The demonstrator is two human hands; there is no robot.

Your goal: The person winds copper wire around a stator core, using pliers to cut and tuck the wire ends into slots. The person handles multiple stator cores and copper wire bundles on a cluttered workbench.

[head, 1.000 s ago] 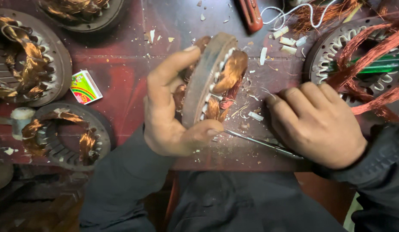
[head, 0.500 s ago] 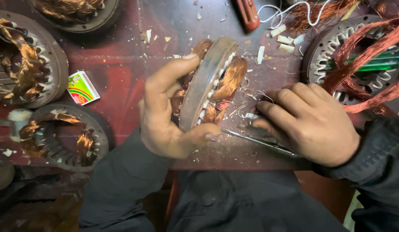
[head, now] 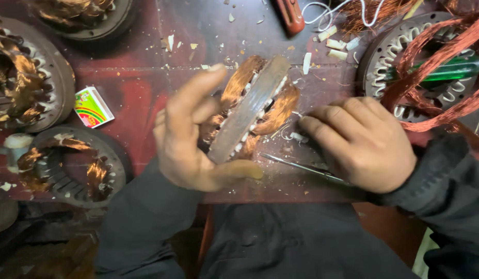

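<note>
My left hand (head: pixel 190 137) grips a round grey motor stator (head: pixel 250 111) stood on its edge on the red table (head: pixel 136 88), thumb under its rim and fingers over the top. Copper windings (head: pixel 283 108) bulge from both of its faces. My right hand (head: pixel 361 142) rests knuckles-up just right of the stator, fingers curled down by the small white slips (head: pixel 299 137) beside the windings. A thin metal tool (head: pixel 301 166) lies on the table under that hand; whether the hand grips it is hidden.
Two stators with copper coils sit at the left (head: pixel 22 77) (head: pixel 69 165), another at the top (head: pixel 79 15). At right a stator (head: pixel 399 57) holds loose copper wire and a green-handled tool (head: pixel 453 67). A small colourful box (head: pixel 92 107) and a red handle (head: pixel 290 15) lie nearby.
My left hand has shifted its grip and tilted the stator slightly. My right hand has slid a little left, closer to the windings.
</note>
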